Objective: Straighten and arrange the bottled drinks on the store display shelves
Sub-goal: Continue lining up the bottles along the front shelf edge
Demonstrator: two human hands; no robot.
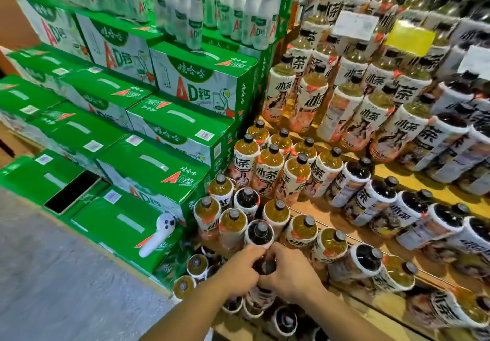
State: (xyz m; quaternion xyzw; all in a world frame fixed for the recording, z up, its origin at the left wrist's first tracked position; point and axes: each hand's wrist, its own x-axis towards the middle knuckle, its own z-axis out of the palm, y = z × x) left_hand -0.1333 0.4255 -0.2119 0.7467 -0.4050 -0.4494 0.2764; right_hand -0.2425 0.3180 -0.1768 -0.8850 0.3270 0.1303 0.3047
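Tiered wooden shelves [413,181] on the right carry rows of bottled tea with white and pink labels and black caps. Some hold amber tea [273,165], others dark tea [356,181]. My left hand [238,270] and my right hand [289,274] meet low in the middle, both wrapped around one dark bottle [266,266] in a lower row. Only its dark neck and cap show between my fingers. Just behind my hands stands another dark bottle [259,233].
Green and white drink cartons [164,165] are stacked in steps on the left, with shrink-wrapped white bottles [191,17] on top. A black phone [71,192] and a white handheld device [159,234] lie on the lowest cartons. Grey floor [66,287] is at bottom left. Price tags [408,38] hang over upper shelves.
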